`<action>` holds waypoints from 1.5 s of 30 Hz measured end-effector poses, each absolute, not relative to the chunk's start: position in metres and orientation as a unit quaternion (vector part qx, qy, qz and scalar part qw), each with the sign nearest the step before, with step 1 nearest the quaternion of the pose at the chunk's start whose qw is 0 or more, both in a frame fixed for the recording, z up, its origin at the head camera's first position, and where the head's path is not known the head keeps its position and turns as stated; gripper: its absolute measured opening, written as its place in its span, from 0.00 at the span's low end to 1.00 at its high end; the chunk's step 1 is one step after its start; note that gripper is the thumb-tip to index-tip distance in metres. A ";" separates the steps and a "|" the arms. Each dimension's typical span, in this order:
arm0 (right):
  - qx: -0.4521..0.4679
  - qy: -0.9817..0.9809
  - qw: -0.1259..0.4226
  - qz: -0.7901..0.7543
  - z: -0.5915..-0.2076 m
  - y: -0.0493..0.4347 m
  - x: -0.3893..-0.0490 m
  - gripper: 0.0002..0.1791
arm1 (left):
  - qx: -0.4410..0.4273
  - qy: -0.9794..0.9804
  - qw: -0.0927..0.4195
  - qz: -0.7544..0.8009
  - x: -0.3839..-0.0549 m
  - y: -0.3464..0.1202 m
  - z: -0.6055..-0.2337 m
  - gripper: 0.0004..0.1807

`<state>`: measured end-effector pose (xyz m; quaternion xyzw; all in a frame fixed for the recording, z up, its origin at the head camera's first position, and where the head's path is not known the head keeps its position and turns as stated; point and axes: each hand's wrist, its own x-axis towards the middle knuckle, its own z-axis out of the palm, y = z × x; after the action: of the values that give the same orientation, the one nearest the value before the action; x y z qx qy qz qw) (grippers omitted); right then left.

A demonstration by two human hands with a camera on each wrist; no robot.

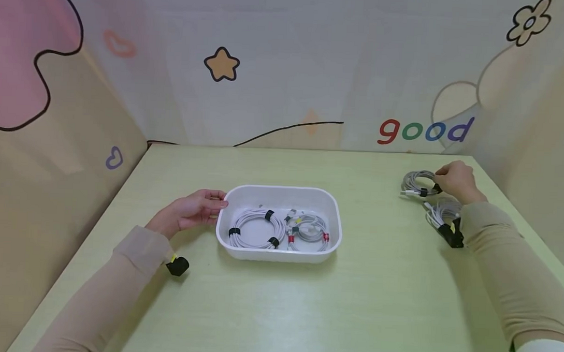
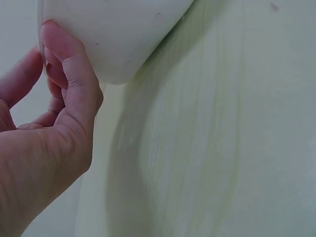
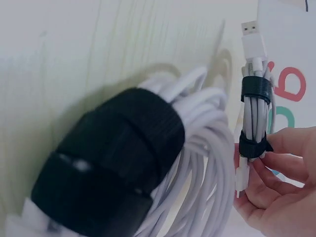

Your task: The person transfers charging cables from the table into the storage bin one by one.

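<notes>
At the left end of a white plastic bin, my left hand pinches the rim between thumb and fingers, as the left wrist view also shows. Inside the bin lie a large coiled white cable with black straps and a smaller coiled cable with red ties. Far to the right, my right hand pinches a coiled USB cable by a black strap. Another coiled cable with a wide black strap lies just below that hand, partly behind the sleeve.
Everything stands on a pale green table. A printed cloth backdrop rises along its back edge, and patterned side walls flank it. A small black object is by the left sleeve.
</notes>
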<state>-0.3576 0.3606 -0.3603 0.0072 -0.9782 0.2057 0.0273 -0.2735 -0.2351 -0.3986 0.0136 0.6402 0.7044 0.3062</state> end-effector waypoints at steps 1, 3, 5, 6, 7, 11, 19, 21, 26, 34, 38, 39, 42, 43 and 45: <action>0.010 -0.978 0.029 0.207 -0.360 0.359 -0.358 0.22 | 0.015 0.641 0.305 0.704 -0.274 -0.235 -0.398 0.06; 0.013 -0.976 0.030 0.213 -0.359 0.357 -0.359 0.22 | 0.017 0.642 0.303 0.704 -0.274 -0.236 -0.398 0.06; 0.016 -0.976 0.032 0.216 -0.358 0.355 -0.360 0.21 | 0.019 0.642 0.302 0.704 -0.274 -0.236 -0.397 0.05; 0.018 -0.975 0.032 0.218 -0.358 0.354 -0.360 0.21 | 0.019 0.641 0.302 0.705 -0.275 -0.236 -0.397 0.05; 0.020 -0.975 0.032 0.221 -0.357 0.353 -0.360 0.21 | 0.019 0.640 0.302 0.707 -0.275 -0.236 -0.397 0.05; 0.030 -0.974 0.029 0.224 -0.355 0.349 -0.357 0.21 | 0.017 0.632 0.304 0.713 -0.274 -0.235 -0.398 0.05; 0.043 -0.972 0.023 0.230 -0.354 0.342 -0.352 0.21 | 0.016 0.630 0.305 0.714 -0.272 -0.233 -0.397 0.04; 0.045 -0.971 0.021 0.233 -0.353 0.340 -0.351 0.21 | 0.014 0.632 0.305 0.712 -0.272 -0.233 -0.397 0.04; 0.054 -0.970 0.026 0.235 -0.350 0.333 -0.350 0.20 | 0.009 0.638 0.304 0.708 -0.273 -0.234 -0.397 0.05; 0.070 -0.969 0.026 0.235 -0.345 0.324 -0.346 0.20 | 0.008 0.638 0.305 0.707 -0.271 -0.234 -0.398 0.07; 0.076 -0.967 0.022 0.242 -0.340 0.317 -0.343 0.20 | 0.008 0.637 0.304 0.708 -0.271 -0.234 -0.398 0.08; 0.076 -0.967 0.021 0.243 -0.339 0.315 -0.342 0.20 | 0.009 0.637 0.304 0.709 -0.271 -0.234 -0.399 0.08; 0.079 -0.966 0.015 0.244 -0.337 0.309 -0.340 0.19 | 0.012 0.636 0.302 0.710 -0.271 -0.234 -0.400 0.06; 0.080 -0.966 0.013 0.245 -0.336 0.307 -0.339 0.19 | 0.013 0.636 0.301 0.710 -0.271 -0.234 -0.400 0.06; 0.081 -0.966 0.010 0.246 -0.334 0.302 -0.338 0.19 | 0.015 0.635 0.300 0.712 -0.271 -0.234 -0.401 0.06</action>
<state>-0.3379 0.3023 -0.3344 0.0807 -0.9658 0.2461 0.0098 -0.2712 -0.2343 -0.4013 0.0150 0.6348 0.7118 0.3002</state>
